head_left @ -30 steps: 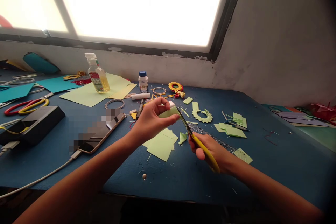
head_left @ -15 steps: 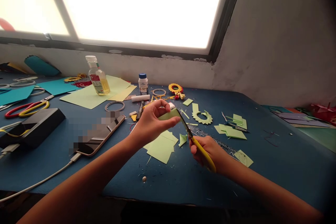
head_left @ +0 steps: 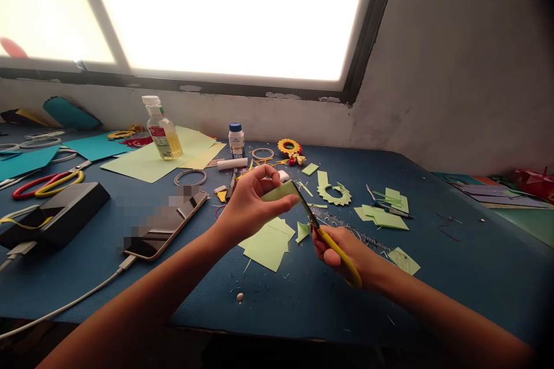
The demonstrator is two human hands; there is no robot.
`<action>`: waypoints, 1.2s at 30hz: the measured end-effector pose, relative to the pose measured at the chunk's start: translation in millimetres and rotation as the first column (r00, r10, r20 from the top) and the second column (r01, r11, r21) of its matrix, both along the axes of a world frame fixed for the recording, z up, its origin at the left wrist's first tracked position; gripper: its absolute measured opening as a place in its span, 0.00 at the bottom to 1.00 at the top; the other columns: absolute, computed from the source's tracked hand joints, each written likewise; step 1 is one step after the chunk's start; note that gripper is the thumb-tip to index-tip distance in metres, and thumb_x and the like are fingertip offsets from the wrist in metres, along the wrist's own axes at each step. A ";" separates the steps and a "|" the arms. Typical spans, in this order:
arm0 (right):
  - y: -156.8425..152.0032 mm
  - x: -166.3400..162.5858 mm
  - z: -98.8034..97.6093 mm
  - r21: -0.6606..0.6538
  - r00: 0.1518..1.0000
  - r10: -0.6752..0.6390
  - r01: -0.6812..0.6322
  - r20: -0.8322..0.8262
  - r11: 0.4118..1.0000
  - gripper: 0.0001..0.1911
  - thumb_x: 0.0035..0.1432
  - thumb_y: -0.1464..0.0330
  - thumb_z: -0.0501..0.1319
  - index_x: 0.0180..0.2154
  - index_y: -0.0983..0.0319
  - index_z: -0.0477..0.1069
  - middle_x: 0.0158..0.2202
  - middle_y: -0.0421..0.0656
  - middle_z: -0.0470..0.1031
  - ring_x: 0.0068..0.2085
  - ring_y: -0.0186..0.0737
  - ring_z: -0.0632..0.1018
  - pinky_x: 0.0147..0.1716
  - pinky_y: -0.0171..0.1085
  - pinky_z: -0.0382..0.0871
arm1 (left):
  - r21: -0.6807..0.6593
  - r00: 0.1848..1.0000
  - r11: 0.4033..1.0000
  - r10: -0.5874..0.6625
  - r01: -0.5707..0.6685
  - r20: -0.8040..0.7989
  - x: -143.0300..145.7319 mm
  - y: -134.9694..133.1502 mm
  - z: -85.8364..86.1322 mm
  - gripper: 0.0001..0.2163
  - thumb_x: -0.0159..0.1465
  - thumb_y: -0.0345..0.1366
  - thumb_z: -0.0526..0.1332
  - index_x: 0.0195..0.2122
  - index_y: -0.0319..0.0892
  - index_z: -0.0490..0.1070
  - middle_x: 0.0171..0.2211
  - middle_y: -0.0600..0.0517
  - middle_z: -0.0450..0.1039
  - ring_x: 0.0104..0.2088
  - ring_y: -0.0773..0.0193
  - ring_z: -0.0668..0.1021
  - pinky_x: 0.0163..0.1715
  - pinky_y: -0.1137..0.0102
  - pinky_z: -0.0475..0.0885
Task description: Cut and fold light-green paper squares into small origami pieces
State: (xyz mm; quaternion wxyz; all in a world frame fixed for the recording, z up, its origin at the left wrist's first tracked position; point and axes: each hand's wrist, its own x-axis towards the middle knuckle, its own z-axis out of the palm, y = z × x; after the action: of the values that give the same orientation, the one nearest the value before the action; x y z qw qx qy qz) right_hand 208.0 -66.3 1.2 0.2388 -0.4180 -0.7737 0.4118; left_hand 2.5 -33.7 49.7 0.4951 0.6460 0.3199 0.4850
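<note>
My left hand (head_left: 249,202) pinches a small folded piece of light green paper (head_left: 280,191) above the blue table (head_left: 454,259). My right hand (head_left: 344,251) grips yellow-handled scissors (head_left: 322,230), and their blades meet the right edge of the held paper. Under both hands lie light green paper offcuts (head_left: 266,242). A toothed green paper ring (head_left: 333,193) lies just beyond the scissors.
A phone (head_left: 167,225) on a white cable lies left of my forearm, beside a black box (head_left: 56,210). Further back stand an oil bottle (head_left: 162,130) on green sheets, a small white bottle (head_left: 236,139), metal rings, red and yellow scissors (head_left: 45,181) and a yellow paper flower (head_left: 289,146).
Both hands stay almost in place; the scissors' blades have worked slightly along the paper's edge. The view has shifted a little.
</note>
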 end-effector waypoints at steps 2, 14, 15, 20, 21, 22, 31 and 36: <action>1.0 1.4 -3.8 -0.015 0.999 0.020 -0.020 -0.028 1.000 0.41 0.34 0.30 0.41 0.26 0.61 0.56 0.24 0.37 0.59 0.24 0.32 0.57 0.22 0.33 0.54 | -0.004 1.000 1.000 -0.012 0.012 0.003 -0.1 -0.9 -1.0 0.18 0.51 0.34 0.69 0.31 0.42 0.56 0.26 0.56 0.72 0.24 0.71 0.74 0.21 0.79 0.68; 2.1 3.1 -7.7 0.007 0.999 -0.010 0.011 -0.032 1.000 0.40 0.35 0.30 0.38 0.25 0.61 0.56 0.22 0.37 0.59 0.23 0.32 0.59 0.22 0.33 0.58 | -0.024 0.995 0.995 -0.102 0.101 -0.008 3.1 -3.3 -5.7 0.18 0.54 0.33 0.67 0.37 0.43 0.55 0.27 0.54 0.75 0.24 0.71 0.75 0.21 0.79 0.67; 2.1 2.9 -7.7 0.008 0.999 -0.017 0.018 -0.027 1.000 0.40 0.35 0.30 0.38 0.25 0.61 0.56 0.22 0.37 0.59 0.23 0.32 0.59 0.22 0.34 0.58 | -0.017 0.995 0.995 -0.095 0.095 -0.003 3.0 -3.0 -6.2 0.18 0.53 0.33 0.67 0.37 0.43 0.55 0.27 0.54 0.75 0.25 0.70 0.75 0.21 0.79 0.68; 1.6 2.3 -7.8 0.005 0.999 -0.038 0.039 -0.013 0.999 0.40 0.37 0.31 0.38 0.25 0.61 0.56 0.22 0.37 0.59 0.23 0.32 0.60 0.22 0.34 0.58 | 0.006 0.998 0.998 -0.069 0.069 0.009 2.2 -3.7 -6.4 0.18 0.53 0.34 0.68 0.37 0.43 0.56 0.27 0.55 0.74 0.27 0.68 0.77 0.22 0.78 0.70; 1.4 2.3 -7.6 0.005 1.000 -0.029 0.029 -0.007 1.000 0.40 0.37 0.31 0.38 0.25 0.61 0.56 0.22 0.37 0.60 0.23 0.33 0.60 0.22 0.34 0.58 | 0.005 0.998 0.998 -0.066 0.066 0.005 2.1 -4.0 -6.1 0.18 0.53 0.34 0.68 0.37 0.43 0.56 0.28 0.54 0.75 0.28 0.67 0.77 0.22 0.78 0.70; 1.3 2.2 -7.3 0.007 1.000 -0.018 0.018 -0.005 1.000 0.40 0.36 0.30 0.38 0.25 0.61 0.56 0.22 0.37 0.60 0.23 0.33 0.60 0.23 0.34 0.58 | 0.002 0.998 0.998 -0.064 0.064 -0.002 2.0 -4.3 -5.7 0.18 0.53 0.34 0.67 0.37 0.43 0.56 0.28 0.53 0.75 0.28 0.67 0.78 0.22 0.77 0.70; -0.8 0.7 -4.6 -0.008 1.000 -0.007 0.007 -0.021 1.000 0.40 0.35 0.30 0.39 0.24 0.61 0.56 0.22 0.37 0.59 0.23 0.33 0.59 0.22 0.34 0.58 | -0.004 0.998 0.998 -0.070 0.070 -0.011 2.7 -3.9 -7.1 0.18 0.54 0.34 0.67 0.37 0.43 0.56 0.29 0.52 0.76 0.28 0.66 0.78 0.22 0.77 0.69; -0.7 0.4 -6.0 -0.024 0.999 -0.015 0.014 -0.048 1.000 0.40 0.35 0.30 0.39 0.24 0.61 0.56 0.21 0.37 0.58 0.23 0.33 0.59 0.22 0.34 0.58 | -0.030 0.994 0.995 -0.101 0.100 -0.039 4.5 -4.7 -8.4 0.18 0.54 0.34 0.66 0.37 0.43 0.55 0.29 0.52 0.76 0.29 0.65 0.78 0.22 0.77 0.70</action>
State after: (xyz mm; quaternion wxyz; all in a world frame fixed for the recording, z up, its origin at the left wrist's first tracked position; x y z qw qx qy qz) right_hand 208.4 -67.0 -4.8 0.2552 -0.4164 -0.7598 0.4292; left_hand 7.0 -38.4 41.3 0.5213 0.6639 0.3036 0.4419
